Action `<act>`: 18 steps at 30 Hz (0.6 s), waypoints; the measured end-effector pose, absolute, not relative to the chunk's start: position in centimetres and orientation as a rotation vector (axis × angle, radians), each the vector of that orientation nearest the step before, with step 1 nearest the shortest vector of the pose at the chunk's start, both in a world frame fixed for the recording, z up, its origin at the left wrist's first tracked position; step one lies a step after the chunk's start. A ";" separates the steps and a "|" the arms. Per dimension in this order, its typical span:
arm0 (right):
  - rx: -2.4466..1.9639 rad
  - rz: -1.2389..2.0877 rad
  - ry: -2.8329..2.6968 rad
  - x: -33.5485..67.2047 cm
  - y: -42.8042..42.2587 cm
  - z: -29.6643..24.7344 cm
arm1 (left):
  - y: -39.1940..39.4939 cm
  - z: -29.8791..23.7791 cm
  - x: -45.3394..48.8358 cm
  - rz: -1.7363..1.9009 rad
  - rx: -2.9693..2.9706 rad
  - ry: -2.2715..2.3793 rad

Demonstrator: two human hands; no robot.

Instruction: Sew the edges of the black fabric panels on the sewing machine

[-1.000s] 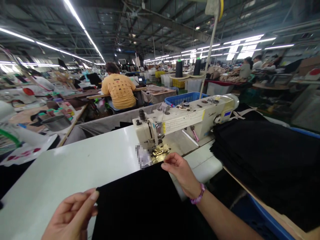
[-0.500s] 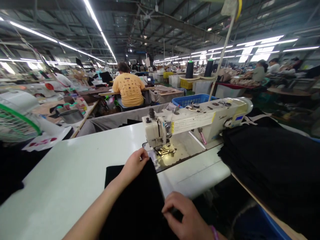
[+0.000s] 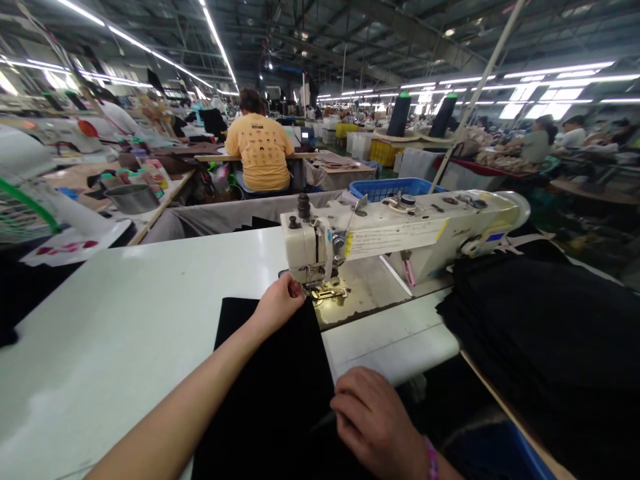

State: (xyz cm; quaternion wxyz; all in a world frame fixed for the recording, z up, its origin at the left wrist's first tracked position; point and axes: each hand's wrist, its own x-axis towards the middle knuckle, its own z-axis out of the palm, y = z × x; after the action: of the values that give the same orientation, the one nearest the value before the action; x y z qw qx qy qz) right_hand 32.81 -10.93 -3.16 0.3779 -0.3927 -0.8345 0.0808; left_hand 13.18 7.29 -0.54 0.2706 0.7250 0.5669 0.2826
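A piece of black fabric (image 3: 270, 393) lies on the white sewing table (image 3: 125, 327), its far edge reaching the presser foot (image 3: 327, 291) of a white sewing machine (image 3: 395, 233). My left hand (image 3: 279, 303) is closed on the fabric's far corner, right beside the presser foot. Near the table's front edge, my right hand (image 3: 373, 423) rests on the fabric's right edge with its fingers curled and pressed down on the cloth.
A tall stack of black fabric (image 3: 545, 340) fills the right side. A blue basket (image 3: 387, 189) sits behind the machine. A person in a yellow shirt (image 3: 260, 150) works with their back to me; other workers sit at the far right. A fan (image 3: 23, 207) stands left.
My left hand has pushed the fabric corner forward up to the presser foot. My right hand stays at the near edge, and the view has tilted slightly downward.
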 end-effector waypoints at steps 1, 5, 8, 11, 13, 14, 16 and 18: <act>-1.000 0.200 -2.148 32.9 -10.8 -3.2 | 7.6 -0.6 13.4 0.753 1.947 1.547; -0.939 0.207 -2.134 33.0 -10.2 -3.4 | 7.9 -0.9 13.5 0.738 1.949 1.590; -0.940 0.218 -2.125 32.9 -10.0 -3.6 | 7.8 -1.0 13.3 0.732 1.964 1.616; -0.926 0.203 -2.123 32.9 -9.9 -3.7 | 8.2 -1.0 13.3 0.721 1.979 1.628; -0.911 0.189 -2.128 32.9 -9.9 -3.8 | 8.4 -0.9 13.3 0.715 2.000 1.635; -0.910 0.191 -2.135 32.9 -9.9 -3.8 | 8.3 -0.7 13.4 0.718 2.017 1.644; -0.922 0.207 -2.146 32.9 -9.9 -3.8 | 7.4 -0.2 13.5 0.750 2.073 1.684; -0.940 0.224 -2.155 32.8 -9.9 -3.6 | 4.9 0.3 13.6 0.800 2.144 1.737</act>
State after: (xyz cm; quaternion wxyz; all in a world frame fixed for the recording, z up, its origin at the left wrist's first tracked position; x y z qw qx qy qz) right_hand 32.85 -9.93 -3.62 0.3802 -0.3680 -0.8440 0.0876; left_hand 13.59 4.89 0.32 0.1341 0.7395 0.5991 0.2761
